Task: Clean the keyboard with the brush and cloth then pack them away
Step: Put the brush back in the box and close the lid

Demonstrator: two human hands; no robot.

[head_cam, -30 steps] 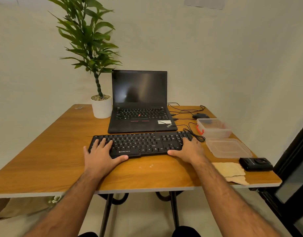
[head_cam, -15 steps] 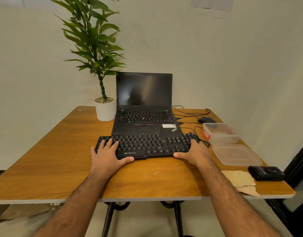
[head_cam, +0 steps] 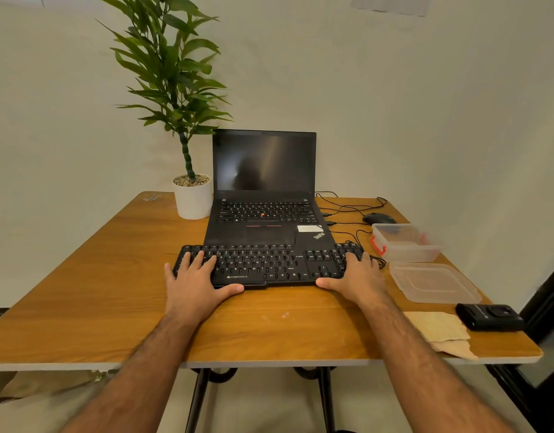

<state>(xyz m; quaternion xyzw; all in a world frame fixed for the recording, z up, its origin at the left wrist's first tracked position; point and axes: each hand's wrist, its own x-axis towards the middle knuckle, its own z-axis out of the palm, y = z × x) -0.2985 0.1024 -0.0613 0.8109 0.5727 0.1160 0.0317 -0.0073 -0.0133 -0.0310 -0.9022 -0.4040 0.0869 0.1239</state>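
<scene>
A black keyboard (head_cam: 269, 264) lies across the middle of the wooden table (head_cam: 82, 292), its far edge against the front of an open laptop (head_cam: 263, 182). My left hand (head_cam: 196, 285) rests flat on its left keys, thumb along the front edge. My right hand (head_cam: 355, 278) lies on the number pad at the right end, thumb also at the front edge. A beige cloth (head_cam: 435, 329) sits folded at the table's front right. I see no brush.
Right of the keyboard stand a clear plastic box with red clips (head_cam: 405, 242) and its lid (head_cam: 433, 282). A small black device (head_cam: 489, 317) lies near the right edge. A mouse (head_cam: 378, 218), cables and a potted plant (head_cam: 192, 195) sit at the back.
Both hands have slid the keyboard a little away from me, up to the laptop's front edge. The view has shifted slightly left and down.
</scene>
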